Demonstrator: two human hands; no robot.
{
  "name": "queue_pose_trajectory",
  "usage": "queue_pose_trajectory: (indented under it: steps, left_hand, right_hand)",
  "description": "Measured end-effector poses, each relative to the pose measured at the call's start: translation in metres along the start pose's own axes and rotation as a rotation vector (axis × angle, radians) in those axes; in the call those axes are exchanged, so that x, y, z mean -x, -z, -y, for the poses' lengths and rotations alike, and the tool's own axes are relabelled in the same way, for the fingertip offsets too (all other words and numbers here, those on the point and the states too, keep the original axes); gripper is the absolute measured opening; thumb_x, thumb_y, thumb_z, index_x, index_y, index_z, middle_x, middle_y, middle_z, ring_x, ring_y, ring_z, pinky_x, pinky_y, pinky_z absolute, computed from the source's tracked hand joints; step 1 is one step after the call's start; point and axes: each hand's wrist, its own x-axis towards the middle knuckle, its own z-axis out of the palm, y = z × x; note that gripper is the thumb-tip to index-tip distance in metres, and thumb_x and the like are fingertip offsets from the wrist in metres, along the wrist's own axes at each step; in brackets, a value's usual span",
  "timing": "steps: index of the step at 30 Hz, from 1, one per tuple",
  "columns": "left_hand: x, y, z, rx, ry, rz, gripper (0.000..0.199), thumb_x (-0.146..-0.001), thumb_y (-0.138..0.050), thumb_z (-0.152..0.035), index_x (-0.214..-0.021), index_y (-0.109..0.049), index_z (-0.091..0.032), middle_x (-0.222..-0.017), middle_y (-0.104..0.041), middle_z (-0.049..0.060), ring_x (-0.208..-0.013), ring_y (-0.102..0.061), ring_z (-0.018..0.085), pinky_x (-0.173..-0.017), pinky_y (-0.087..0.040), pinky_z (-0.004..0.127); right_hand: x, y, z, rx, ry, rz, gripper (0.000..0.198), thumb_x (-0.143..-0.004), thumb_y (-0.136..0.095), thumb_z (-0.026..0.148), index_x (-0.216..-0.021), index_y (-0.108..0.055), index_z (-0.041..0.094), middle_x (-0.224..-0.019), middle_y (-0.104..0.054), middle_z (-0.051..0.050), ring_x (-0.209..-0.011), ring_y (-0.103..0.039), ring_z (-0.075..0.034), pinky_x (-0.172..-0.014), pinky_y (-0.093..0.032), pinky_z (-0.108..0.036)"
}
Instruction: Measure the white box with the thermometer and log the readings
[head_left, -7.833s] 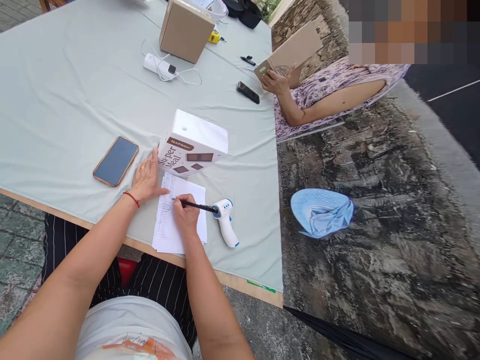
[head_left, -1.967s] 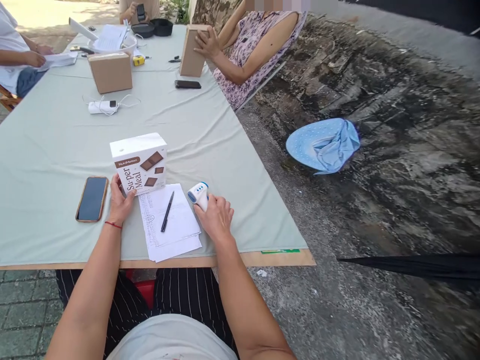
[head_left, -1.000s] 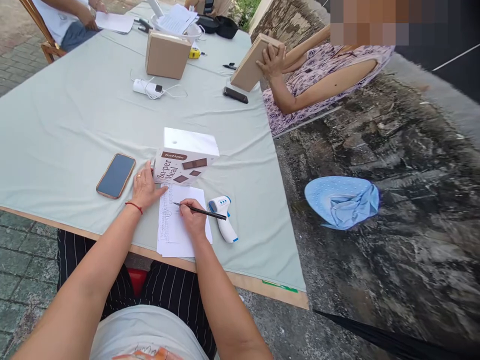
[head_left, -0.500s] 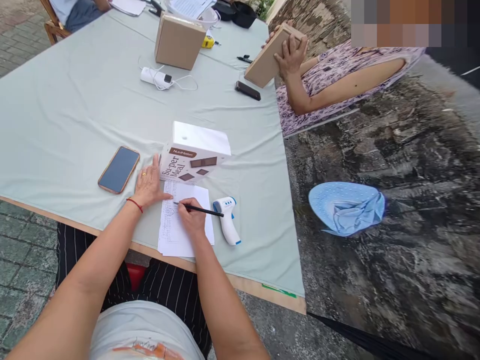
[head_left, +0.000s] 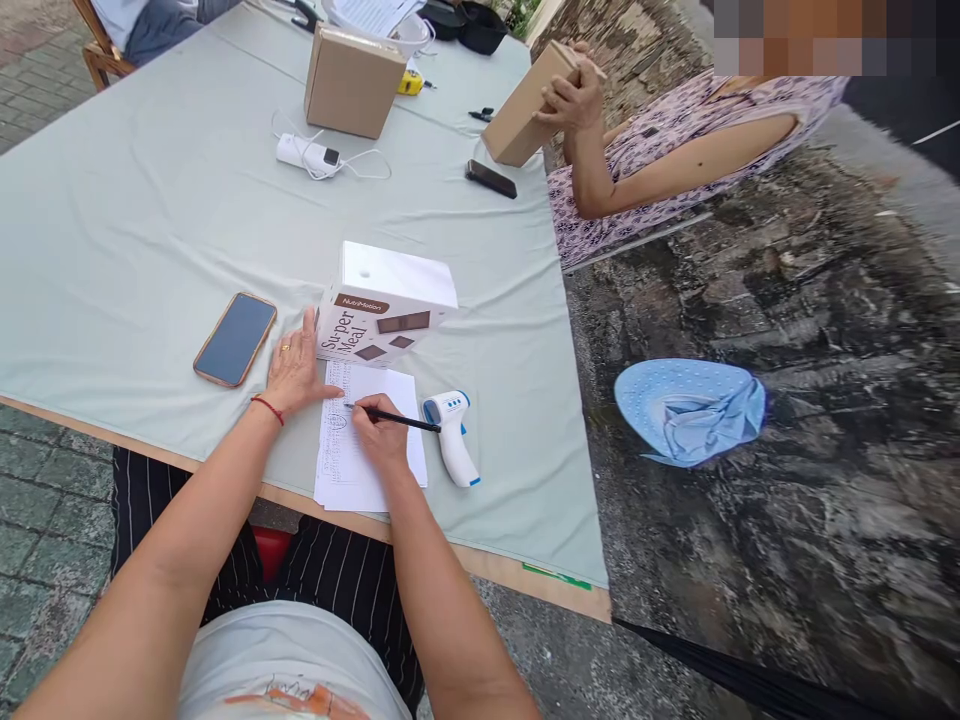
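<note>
NutriMotion Super Meal box (head_left: 386, 315) standing at the far end of printed sheets (head_left: 349, 488): a circled entry (head_left: 339, 422) shows; writing appears under way, the remainder illegible.
Left hand (head_left: 294, 370) spread open, gripping nothing, thumb on the sheets; right hand (head_left: 382, 435) curled around a slanted black pen (head_left: 409, 419), tip at the paper.

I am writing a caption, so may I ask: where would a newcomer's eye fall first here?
Probably on the pale blue, hat-like cloth, bright against the dark, rough surface at the picture's right. Next comes the white "Su-per Meal" box, standing on the table just beyond the papers. Then the right hand, holding a black pen to those papers, left of a white gun-shaped device.
</note>
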Motion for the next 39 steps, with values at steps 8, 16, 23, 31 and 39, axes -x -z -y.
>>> queue_pose_trajectory:
  steps: [8,16,23,31,39]
  left_hand:
    - [-0.0004,0.0031,-0.0007,-0.011,0.012,0.016,0.148,-0.051,-0.092,-0.045,-0.155,0.009,-0.018,-0.145,-0.043,0.023,-0.136,-0.039,0.041,-0.115,-0.027,0.057]
    - [-0.0008,0.0027,-0.001,-0.003,-0.01,-0.003,0.148,-0.049,-0.093,-0.041,-0.156,0.008,-0.02,-0.146,-0.042,0.022,-0.137,-0.039,0.042,-0.115,-0.027,0.058]
    - [-0.0008,0.0028,-0.0004,0.015,-0.028,-0.015,0.143,-0.053,-0.091,-0.048,-0.156,0.005,-0.02,-0.144,-0.045,0.02,-0.137,-0.039,0.041,-0.115,-0.027,0.057]
    - [-0.0009,0.0039,-0.001,-0.001,-0.01,0.014,0.145,-0.053,-0.091,-0.043,-0.155,0.009,-0.02,-0.146,-0.043,0.021,-0.138,-0.038,0.041,-0.116,-0.026,0.057]
    - [-0.0007,0.0034,0.001,0.011,-0.017,0.008,0.145,-0.052,-0.092,-0.043,-0.156,0.007,-0.023,-0.152,-0.037,0.021,-0.14,-0.036,0.041,-0.116,-0.025,0.058]
  right_hand:
    - [-0.0003,0.0002,0.0017,-0.021,-0.022,-0.011,0.011,-0.067,-0.056,0.033,-0.066,-0.058,0.022,-0.061,-0.057,0.003,-0.061,-0.049,-0.014,-0.06,-0.043,-0.029]
    - [0.0,0.0001,0.0013,-0.014,-0.005,-0.022,0.009,-0.068,-0.055,0.031,-0.067,-0.058,0.023,-0.062,-0.059,0.003,-0.061,-0.05,-0.014,-0.061,-0.043,-0.029]
    - [-0.0004,0.0001,-0.0001,-0.009,0.005,-0.007,0.009,-0.068,-0.054,0.031,-0.066,-0.057,0.023,-0.062,-0.058,0.003,-0.061,-0.05,-0.014,-0.06,-0.043,-0.029]
    - [-0.0003,0.0004,0.0022,-0.014,-0.012,-0.008,0.009,-0.067,-0.054,0.032,-0.066,-0.057,0.023,-0.062,-0.058,0.003,-0.061,-0.05,-0.015,-0.06,-0.043,-0.029]
    - [-0.001,0.0005,0.001,-0.01,-0.002,-0.014,0.01,-0.067,-0.054,0.033,-0.066,-0.056,0.023,-0.062,-0.057,0.003,-0.061,-0.049,-0.014,-0.059,-0.043,-0.029]
